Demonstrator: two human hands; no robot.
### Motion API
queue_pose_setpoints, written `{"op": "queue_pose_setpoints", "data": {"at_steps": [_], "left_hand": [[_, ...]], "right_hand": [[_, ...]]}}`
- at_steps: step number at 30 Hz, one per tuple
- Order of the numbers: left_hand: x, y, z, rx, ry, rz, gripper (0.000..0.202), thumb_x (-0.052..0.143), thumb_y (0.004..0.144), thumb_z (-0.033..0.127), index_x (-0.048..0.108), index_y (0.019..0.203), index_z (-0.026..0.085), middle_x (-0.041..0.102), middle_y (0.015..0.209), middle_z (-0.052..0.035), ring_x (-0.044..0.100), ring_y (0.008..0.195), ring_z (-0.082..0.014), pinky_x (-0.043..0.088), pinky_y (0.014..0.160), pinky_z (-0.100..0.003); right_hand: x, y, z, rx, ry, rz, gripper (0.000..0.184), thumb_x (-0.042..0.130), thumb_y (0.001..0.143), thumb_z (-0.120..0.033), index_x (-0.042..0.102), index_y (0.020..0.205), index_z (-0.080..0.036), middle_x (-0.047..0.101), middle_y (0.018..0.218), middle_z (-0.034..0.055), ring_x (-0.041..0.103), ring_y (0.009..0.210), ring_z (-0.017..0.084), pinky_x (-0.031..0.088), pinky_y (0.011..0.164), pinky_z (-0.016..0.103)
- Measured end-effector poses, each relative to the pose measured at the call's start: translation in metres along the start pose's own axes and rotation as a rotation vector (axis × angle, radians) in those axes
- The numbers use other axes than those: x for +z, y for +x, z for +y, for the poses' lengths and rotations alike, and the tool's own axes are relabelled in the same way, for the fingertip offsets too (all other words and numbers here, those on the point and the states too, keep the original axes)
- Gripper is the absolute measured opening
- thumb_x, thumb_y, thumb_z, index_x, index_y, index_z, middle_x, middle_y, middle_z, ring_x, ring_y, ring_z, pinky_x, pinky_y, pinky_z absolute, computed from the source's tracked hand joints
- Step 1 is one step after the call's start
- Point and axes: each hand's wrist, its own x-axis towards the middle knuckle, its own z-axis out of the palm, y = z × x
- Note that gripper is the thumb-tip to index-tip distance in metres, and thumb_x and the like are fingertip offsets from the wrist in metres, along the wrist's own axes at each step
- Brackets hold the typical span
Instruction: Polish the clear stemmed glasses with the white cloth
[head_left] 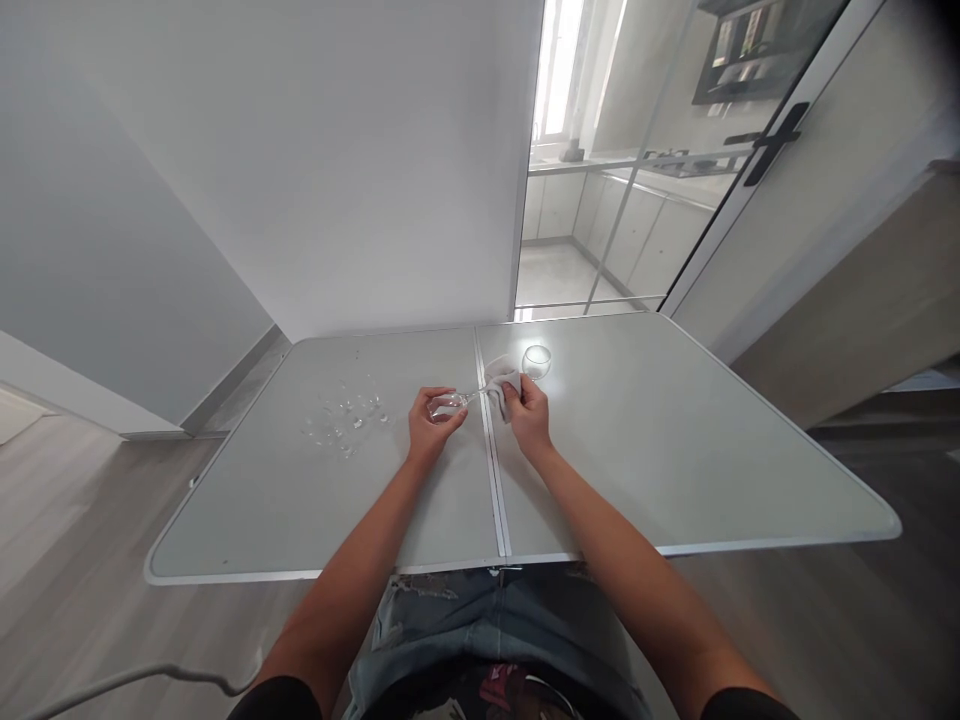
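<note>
Both hands are closed on one job: the left hand (pixel 433 420) pinches the foot end of a wine glass (pixel 536 361) held on its side, and the right hand (pixel 531 415) is wrapped around a white cloth (pixel 501 380) bunched about the stem just short of the bowl. From where I stand, the biggest thing is the pale folding table (pixel 675 440), which fills the space in front of the person, with a seam (pixel 491 480) down its middle that runs right under the two hands. Beyond it, a glass door (pixel 675 200) stands to the right of a plain white wall. The glass hangs low over the far half of the tabletop and spans the seam, its bowl pointing away to the right and catching the light. Left of the left hand, well apart from the glass, a scatter of clear droplets (pixel 345 420) sits on the surface; whether they are water or small bits of glass I cannot tell. The risk I see is in that thin stem. With one hand fixed at the foot and the other twisting cloth near the bowl, too much opposing force could snap it. A wet foot could also slip from the pinch and drop the bowl onto the hard tabletop.
</note>
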Motion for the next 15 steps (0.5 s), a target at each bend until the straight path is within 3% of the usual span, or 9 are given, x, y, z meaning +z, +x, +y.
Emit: {"op": "queue_pose_setpoints", "data": {"at_steps": [3,7,12,15], "left_hand": [[0.0004,-0.0006,0.0005,0.006,0.009,-0.033,0.046,0.087,0.069,0.036,0.063,0.105,0.021,0.068,0.114,-0.0087,0.070,0.089,-0.0185,0.061,0.062,-0.028],[-0.0017,0.0015,-0.0007,0.004,-0.002,0.076,0.047,0.086,0.070,0.037,0.061,0.107,0.022,0.067,0.117,-0.0087,0.070,0.091,-0.0194,0.063,0.063,-0.031],[-0.0018,0.0002,-0.0005,0.001,0.001,-0.019,0.047,0.087,0.070,0.036,0.062,0.107,0.022,0.068,0.116,-0.0091,0.071,0.089,-0.0190,0.062,0.061,-0.029],[-0.0010,0.0005,-0.0003,0.015,-0.012,0.005,0.047,0.087,0.069,0.037,0.062,0.107,0.022,0.068,0.115,-0.0086,0.071,0.089,-0.0191,0.063,0.061,-0.030]], "right_hand": [[-0.0001,0.0012,0.0017,0.043,-0.013,-0.010,0.031,0.057,0.092,-0.046,0.051,0.074,-0.021,0.045,0.067,-0.0041,0.039,0.064,0.013,0.035,0.061,0.026],[-0.0001,-0.0006,-0.0008,0.042,-0.045,-0.035,0.034,0.057,0.091,-0.045,0.045,0.069,-0.022,0.037,0.062,-0.0053,0.033,0.060,0.013,0.029,0.056,0.026],[0.0004,-0.0016,-0.0038,-0.017,-0.024,0.006,0.031,0.055,0.093,-0.047,0.051,0.076,-0.022,0.045,0.068,-0.0040,0.039,0.065,0.014,0.034,0.062,0.026],[0.0003,-0.0007,-0.0004,-0.007,-0.047,-0.013,0.031,0.056,0.092,-0.046,0.050,0.073,-0.022,0.043,0.065,-0.0044,0.038,0.063,0.014,0.033,0.061,0.026]]}}
